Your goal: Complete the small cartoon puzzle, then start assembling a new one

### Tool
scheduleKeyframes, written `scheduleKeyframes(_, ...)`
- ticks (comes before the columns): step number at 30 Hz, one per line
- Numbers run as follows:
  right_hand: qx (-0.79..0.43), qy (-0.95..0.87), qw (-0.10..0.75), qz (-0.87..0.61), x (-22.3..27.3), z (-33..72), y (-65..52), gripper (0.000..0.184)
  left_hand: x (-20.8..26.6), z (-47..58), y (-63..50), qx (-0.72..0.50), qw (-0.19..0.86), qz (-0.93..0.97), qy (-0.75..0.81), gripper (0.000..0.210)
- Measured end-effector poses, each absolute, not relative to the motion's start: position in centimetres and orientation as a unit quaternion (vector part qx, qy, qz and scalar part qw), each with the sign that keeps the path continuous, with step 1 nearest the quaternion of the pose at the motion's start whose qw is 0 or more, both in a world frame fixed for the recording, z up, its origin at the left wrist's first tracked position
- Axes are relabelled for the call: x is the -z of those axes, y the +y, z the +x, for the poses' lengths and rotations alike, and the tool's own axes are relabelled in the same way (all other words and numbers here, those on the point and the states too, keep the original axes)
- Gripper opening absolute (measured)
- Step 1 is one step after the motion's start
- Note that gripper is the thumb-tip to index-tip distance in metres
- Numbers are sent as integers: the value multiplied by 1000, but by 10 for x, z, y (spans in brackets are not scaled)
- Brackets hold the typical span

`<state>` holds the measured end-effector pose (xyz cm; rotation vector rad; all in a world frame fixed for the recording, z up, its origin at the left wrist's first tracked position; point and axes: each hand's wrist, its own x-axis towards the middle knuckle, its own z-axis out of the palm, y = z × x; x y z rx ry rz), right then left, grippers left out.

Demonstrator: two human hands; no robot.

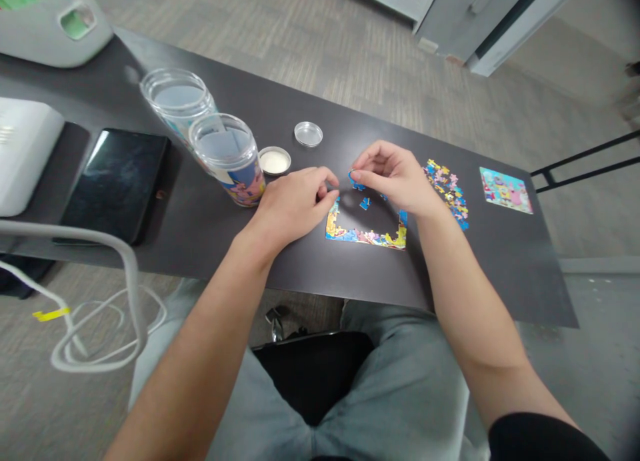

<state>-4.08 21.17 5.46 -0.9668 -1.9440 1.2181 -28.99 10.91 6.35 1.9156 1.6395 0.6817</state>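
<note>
My right hand (393, 176) pinches a blue jigsaw piece (353, 175) between thumb and fingertips, above the far side of a partly built jigsaw border (367, 237). The border shows a colourful near edge and two sides, with dark table inside it. Within it lies a loose blue piece (365, 204); more blue pieces show close to my right fingertips. My left hand (300, 200) rests at the border's left side, fingers loosely bent, thumb and forefinger apart, nothing visible in it. To the right of my right wrist spreads a pile of mixed loose pieces (453, 193).
Left of my left hand stand two clear-topped printed tumblers (230, 158) (175, 94), beside an open tin (275, 161) and its round lid (309, 134). A small picture card (506, 190) lies at the right. A black tablet (117, 184) and white cable (125, 248) occupy the left.
</note>
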Motion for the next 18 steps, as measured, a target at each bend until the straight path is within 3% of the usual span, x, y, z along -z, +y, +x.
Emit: scheduleKeyframes(18, -493, -741, 276, -363, -56, -39, 210, 50, -61, -290, 114, -257, 264, 705, 606, 29)
